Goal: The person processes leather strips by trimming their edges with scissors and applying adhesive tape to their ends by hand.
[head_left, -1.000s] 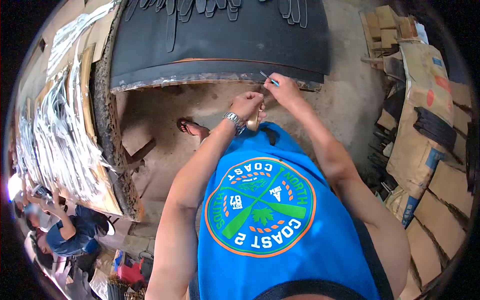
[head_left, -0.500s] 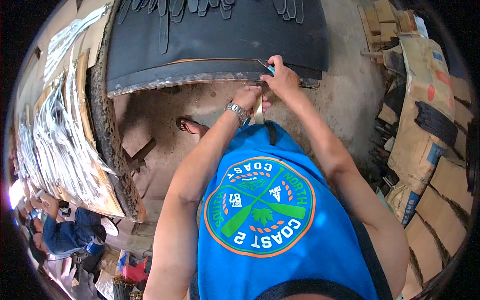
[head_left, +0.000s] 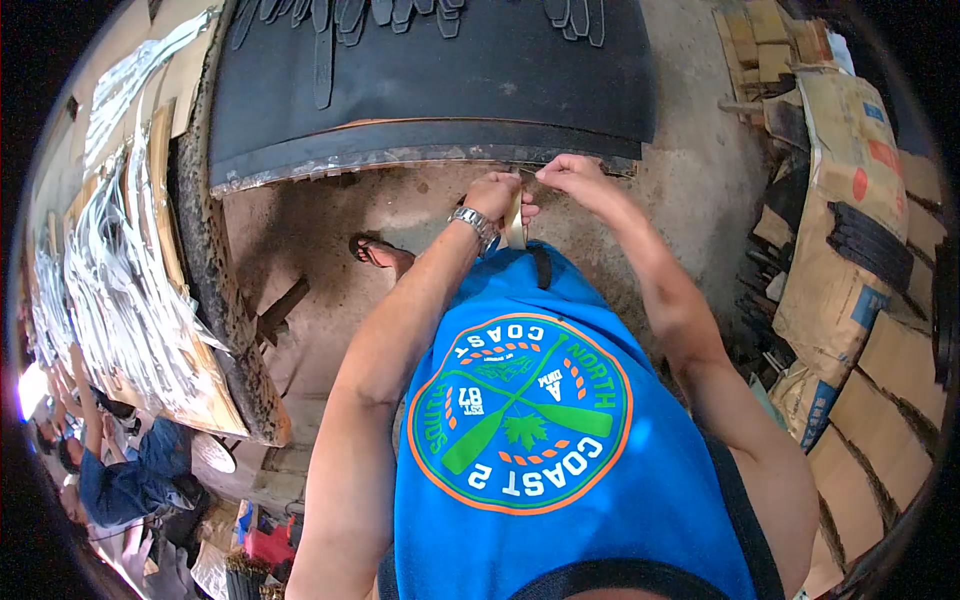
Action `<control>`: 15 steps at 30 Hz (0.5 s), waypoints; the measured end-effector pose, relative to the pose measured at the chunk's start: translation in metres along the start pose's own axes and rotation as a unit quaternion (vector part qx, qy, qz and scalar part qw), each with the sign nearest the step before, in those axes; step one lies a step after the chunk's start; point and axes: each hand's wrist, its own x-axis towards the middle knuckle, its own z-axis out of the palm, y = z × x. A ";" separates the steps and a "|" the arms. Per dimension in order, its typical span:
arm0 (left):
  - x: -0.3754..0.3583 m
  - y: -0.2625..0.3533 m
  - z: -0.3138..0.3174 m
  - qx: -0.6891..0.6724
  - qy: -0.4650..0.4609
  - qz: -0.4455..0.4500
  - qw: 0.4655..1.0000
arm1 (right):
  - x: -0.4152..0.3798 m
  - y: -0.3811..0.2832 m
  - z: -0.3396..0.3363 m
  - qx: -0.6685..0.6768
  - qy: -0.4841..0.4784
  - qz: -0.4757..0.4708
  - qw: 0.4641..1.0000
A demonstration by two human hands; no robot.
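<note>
My left hand (head_left: 492, 196), with a metal watch at the wrist, is closed around a pale cream strip (head_left: 516, 226) that hangs down in front of my shirt. Close beside it, my right hand (head_left: 578, 182) is closed in a pinch on a thin pointed tool; only a fine tip shows between the two hands, and its handle is hidden by my fingers. Both hands are just off the near edge of a table covered with a black sheet (head_left: 430, 90). A narrow black band (head_left: 400, 137) runs along that edge.
Black straps (head_left: 323, 60) lie at the table's far side. On the left, a board holds many white strips (head_left: 130, 280), and a person in dark blue (head_left: 130, 480) is beyond it. Cardboard stacks (head_left: 880, 410) and a brown sack (head_left: 840, 170) line the right.
My right hand has come down from the table's edge toward my left hand, and the light-blue tool handle no longer shows. My left hand has barely moved. The other person's arms have shifted.
</note>
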 end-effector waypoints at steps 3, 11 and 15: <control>0.002 -0.001 -0.002 0.009 -0.003 0.004 1.000 | 0.008 0.005 0.006 0.002 0.006 0.006 1.000; 0.002 0.000 -0.002 0.007 0.011 0.014 1.000 | 0.014 0.008 0.015 0.061 0.019 0.009 0.998; -0.003 0.000 0.001 0.033 0.037 -0.012 0.999 | 0.018 0.018 0.011 0.030 0.020 0.019 0.999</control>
